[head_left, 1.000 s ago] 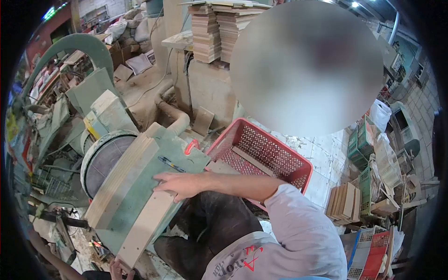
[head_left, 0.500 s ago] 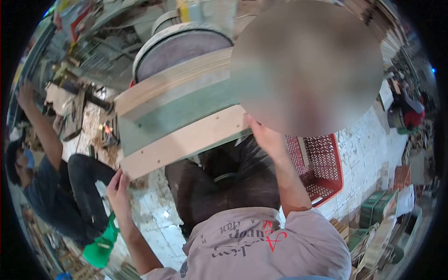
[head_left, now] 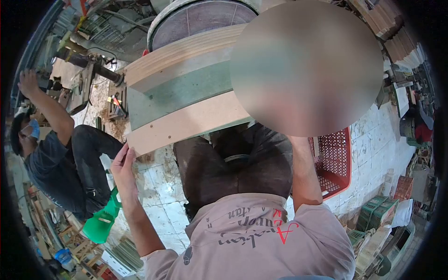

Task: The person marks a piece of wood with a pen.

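Note:
A flat pale wooden board [head_left: 186, 120] with small dark holes lies along the near edge of a green work surface [head_left: 191, 86]. At the board's left end, my left hand [head_left: 123, 165] pinches the corner between thumb and fingers. A round blur covers my right hand and the board's right end; only my right forearm [head_left: 305, 168] shows below it. Along the far side of the green surface stands a stack of similar wooden strips [head_left: 186, 53], edges together.
A large round grey disc [head_left: 200, 21] stands behind the work surface. A co-worker [head_left: 60, 172] sits at the left on a green stool [head_left: 103, 221], one arm raised. A red perforated crate [head_left: 333, 163] is on the tiled floor to the right, with green boxes [head_left: 375, 210] beyond.
My view has shifted, so the board and work surface sit higher in the picture. My right hand, visible at the board's right end before, is now behind the blur. My left hand keeps its pinch.

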The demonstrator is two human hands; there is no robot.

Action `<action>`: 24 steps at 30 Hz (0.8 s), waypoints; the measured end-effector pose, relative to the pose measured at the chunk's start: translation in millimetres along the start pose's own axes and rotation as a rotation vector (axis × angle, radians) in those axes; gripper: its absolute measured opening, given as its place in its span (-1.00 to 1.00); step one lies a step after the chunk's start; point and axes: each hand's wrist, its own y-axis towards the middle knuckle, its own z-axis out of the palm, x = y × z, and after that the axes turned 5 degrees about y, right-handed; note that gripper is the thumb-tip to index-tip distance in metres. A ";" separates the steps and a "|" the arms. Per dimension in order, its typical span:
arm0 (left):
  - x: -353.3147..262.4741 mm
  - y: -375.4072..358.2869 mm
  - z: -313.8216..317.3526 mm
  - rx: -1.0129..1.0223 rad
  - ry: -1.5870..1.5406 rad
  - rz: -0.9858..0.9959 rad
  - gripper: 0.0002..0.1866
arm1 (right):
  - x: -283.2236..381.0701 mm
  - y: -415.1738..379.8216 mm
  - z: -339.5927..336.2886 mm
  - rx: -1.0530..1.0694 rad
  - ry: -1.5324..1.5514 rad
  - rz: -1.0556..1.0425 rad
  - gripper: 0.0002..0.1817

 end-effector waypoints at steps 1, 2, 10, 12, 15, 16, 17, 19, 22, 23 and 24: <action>-0.8 -0.2 0.2 -0.007 0.004 -0.002 -0.63 | 0.8 -0.3 0.8 -0.007 -0.017 -0.013 -0.76; -2.2 -0.2 0.8 0.012 0.002 0.015 -0.64 | 0.3 0.1 1.3 0.001 -0.011 -0.014 -0.76; -30.5 -3.4 4.8 -0.085 0.546 0.378 -0.65 | 36.4 7.9 -18.5 0.145 -0.165 -0.199 -0.62; -51.0 -4.5 11.8 0.021 0.709 0.691 -0.55 | 47.8 13.5 -21.3 0.376 -0.461 -0.464 -0.58; -68.5 -6.7 25.7 0.224 0.794 0.658 -0.47 | 52.2 28.5 -20.8 0.610 -0.515 -0.469 -0.48; -64.0 -0.6 27.5 0.267 0.839 0.727 -0.45 | 52.5 32.9 -20.4 0.689 -0.589 -0.483 -0.44; -64.8 1.4 29.2 0.288 0.890 0.760 -0.45 | 51.7 37.2 -20.9 0.722 -0.612 -0.459 -0.39; -67.2 6.5 32.0 0.298 0.950 0.781 -0.45 | 57.0 45.3 -19.6 0.789 -0.593 -0.424 -0.38; -70.5 15.5 31.5 0.430 0.987 0.723 -0.47 | 61.3 53.2 -19.0 0.874 -0.560 -0.382 -0.39; -73.2 17.1 31.4 0.480 0.957 0.685 -0.48 | 61.6 54.5 -18.8 0.883 -0.572 -0.398 -0.40; -75.5 17.4 30.7 0.531 0.925 0.649 -0.49 | 62.4 55.2 -18.0 0.891 -0.584 -0.412 -0.41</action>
